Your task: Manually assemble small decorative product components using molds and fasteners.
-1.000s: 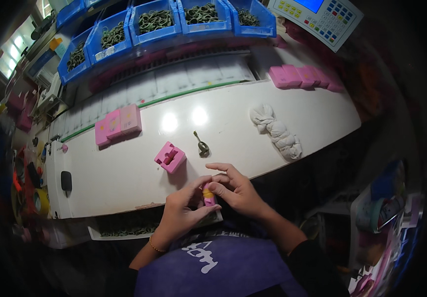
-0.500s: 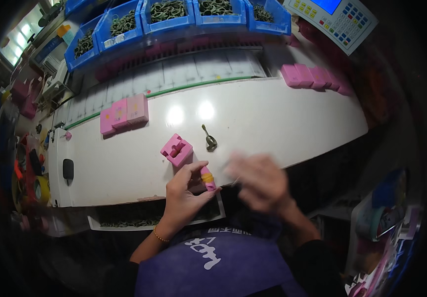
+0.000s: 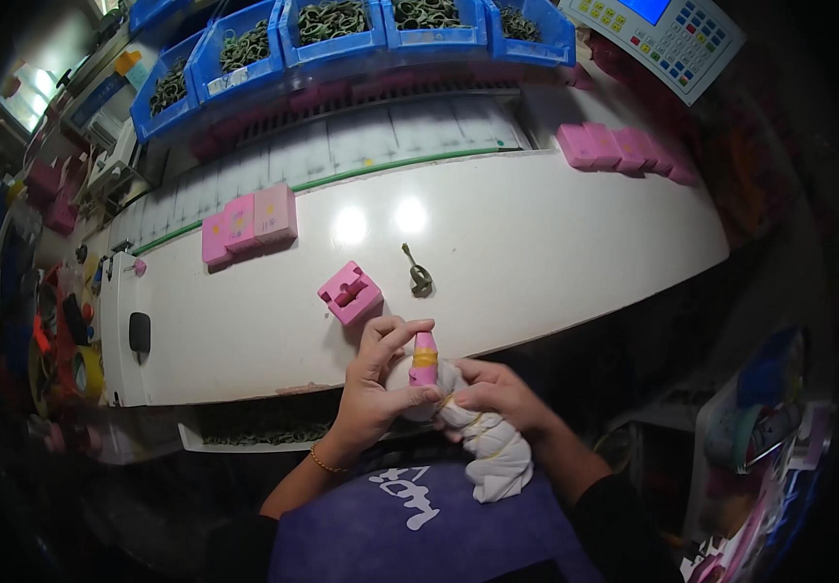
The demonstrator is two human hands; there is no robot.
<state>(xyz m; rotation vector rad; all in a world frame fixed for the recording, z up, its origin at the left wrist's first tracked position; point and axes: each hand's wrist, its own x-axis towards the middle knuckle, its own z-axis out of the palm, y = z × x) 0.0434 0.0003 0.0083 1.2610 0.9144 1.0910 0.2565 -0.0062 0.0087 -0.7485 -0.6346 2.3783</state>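
My left hand [image 3: 373, 384] is closed around a small pink mould piece [image 3: 425, 360] with a yellow band across its middle, held by its two ends. Closed on a white cloth bundle [image 3: 500, 457], wrapped with thin yellowish bands, is my right hand [image 3: 497, 396]. The bundle touches or nearly touches the lower end of the pink piece, and its upper part lies behind the fingers. Beyond my hands stands a pink block mould [image 3: 351, 294] with a hollow in its top. A dark green wax ring with a stem [image 3: 417, 275] lies right of that block.
Blue bins [image 3: 332, 39] full of dark green rings line the back. Pink blocks stand at the left [image 3: 249, 228] and at the far right [image 3: 618, 148]. A keypad machine [image 3: 672, 39] is at the back right. Below the table edge, a white tray [image 3: 191, 434] holds more green pieces.
My right hand, blurred and apart before, has come in to the left and now shows the white cloth bundle against the pink piece. My left hand has turned that piece more upright.
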